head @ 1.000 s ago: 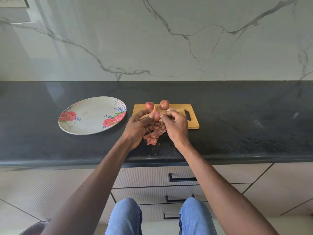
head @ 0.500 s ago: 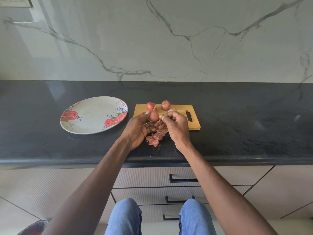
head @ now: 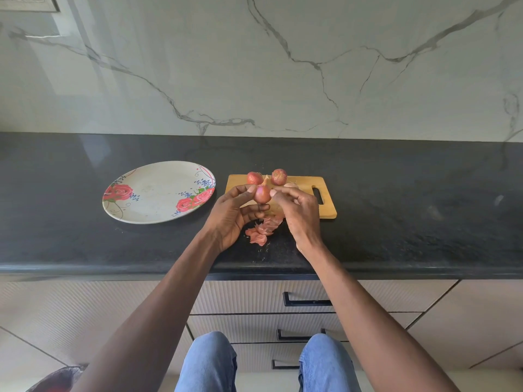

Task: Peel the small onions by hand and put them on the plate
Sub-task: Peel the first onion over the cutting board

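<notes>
A flowered plate [head: 158, 192] lies bare on the dark tabletop [head: 410, 210]. The left hand [head: 232, 219] pinches a small onion [head: 262, 193] in a narrow fingertip grip above the peels [head: 261, 230]; the right hand [head: 300, 213], fingers curled, touches its side over the cutting board [head: 325, 193].

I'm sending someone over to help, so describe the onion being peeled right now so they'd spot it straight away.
Find the wooden cutting board on the black counter, right of the flowered plate. Just in front of its near left part, the left hand and right hand meet around one small onion. Unlike the two onions lying on the board, it is lifted in fingertips, above a pile of pink peels.
</notes>
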